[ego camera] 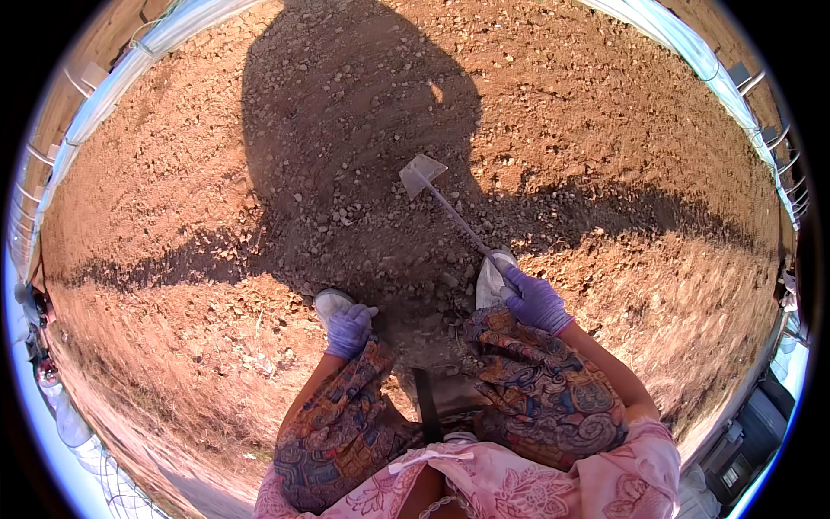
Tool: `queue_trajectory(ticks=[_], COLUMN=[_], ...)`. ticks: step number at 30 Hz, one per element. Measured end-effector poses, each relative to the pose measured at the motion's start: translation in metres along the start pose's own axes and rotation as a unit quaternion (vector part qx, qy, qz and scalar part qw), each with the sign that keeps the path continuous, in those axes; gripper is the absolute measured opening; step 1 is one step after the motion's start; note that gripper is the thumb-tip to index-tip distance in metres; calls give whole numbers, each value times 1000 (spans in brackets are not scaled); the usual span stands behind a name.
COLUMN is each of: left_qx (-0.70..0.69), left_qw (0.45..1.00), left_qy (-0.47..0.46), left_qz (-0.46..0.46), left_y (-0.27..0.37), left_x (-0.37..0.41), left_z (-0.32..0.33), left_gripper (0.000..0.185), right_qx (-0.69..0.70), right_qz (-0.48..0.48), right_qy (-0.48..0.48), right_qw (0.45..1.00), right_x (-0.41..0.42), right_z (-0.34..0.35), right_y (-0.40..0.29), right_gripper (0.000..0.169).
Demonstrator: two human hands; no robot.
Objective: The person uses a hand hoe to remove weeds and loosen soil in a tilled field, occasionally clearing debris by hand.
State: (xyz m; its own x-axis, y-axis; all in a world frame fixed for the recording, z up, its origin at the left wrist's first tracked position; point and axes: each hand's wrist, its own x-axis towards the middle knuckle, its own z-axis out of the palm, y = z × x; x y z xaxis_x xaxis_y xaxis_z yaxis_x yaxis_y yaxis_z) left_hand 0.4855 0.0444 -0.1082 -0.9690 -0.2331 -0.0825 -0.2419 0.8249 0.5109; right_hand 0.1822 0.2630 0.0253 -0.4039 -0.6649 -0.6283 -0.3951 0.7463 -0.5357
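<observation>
My right hand [535, 301], in a purple knit glove, grips the handle of a hand hoe [457, 219]. The hoe's flat metal blade [421, 175] lies on or just above the shaded, stony soil, ahead of my feet. My left hand [350, 329], gloved alike, is by my left knee, near the left shoe [332, 303]; its fingers are curled, and whether anything is inside them I cannot tell. The right shoe [491, 280] is beside the hoe handle. Patterned trousers [551, 389] cover my bent legs.
Dry brown soil [616, 97] with small stones spreads around, my shadow across it. Rolled plastic sheeting [697, 48] with metal hoops curves along the far rim at both sides. Dry grass [194, 396] lies at lower left. Dark equipment [752, 434] stands at lower right.
</observation>
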Motion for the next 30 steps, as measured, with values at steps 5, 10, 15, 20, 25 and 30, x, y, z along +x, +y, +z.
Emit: queue_trajectory(ticks=[5, 10, 15, 20, 25, 30], left_qx=[4, 10, 27, 35, 28, 28], left_qw=[999, 1000, 999, 999, 1000, 1000], left_qy=[48, 21, 12, 6, 5, 10], left_qz=[16, 15, 15, 3, -4, 4], left_y=[4, 5, 6, 1, -4, 0], left_x=[7, 7, 7, 5, 0, 3], left_z=[4, -6, -1, 0, 7, 2], left_gripper=[26, 28, 32, 31, 34, 34], right_qx=[88, 281, 203, 260, 282, 347], right_qz=[68, 80, 110, 159, 194, 220], right_qy=[189, 302, 243, 275, 250, 283], right_qw=[976, 907, 942, 912, 906, 867], right_x=[0, 11, 10, 20, 47, 63], right_z=[13, -24, -2, -32, -94, -94], right_y=[69, 39, 92, 84, 79, 77], right_gripper=[47, 44, 42, 41, 40, 38])
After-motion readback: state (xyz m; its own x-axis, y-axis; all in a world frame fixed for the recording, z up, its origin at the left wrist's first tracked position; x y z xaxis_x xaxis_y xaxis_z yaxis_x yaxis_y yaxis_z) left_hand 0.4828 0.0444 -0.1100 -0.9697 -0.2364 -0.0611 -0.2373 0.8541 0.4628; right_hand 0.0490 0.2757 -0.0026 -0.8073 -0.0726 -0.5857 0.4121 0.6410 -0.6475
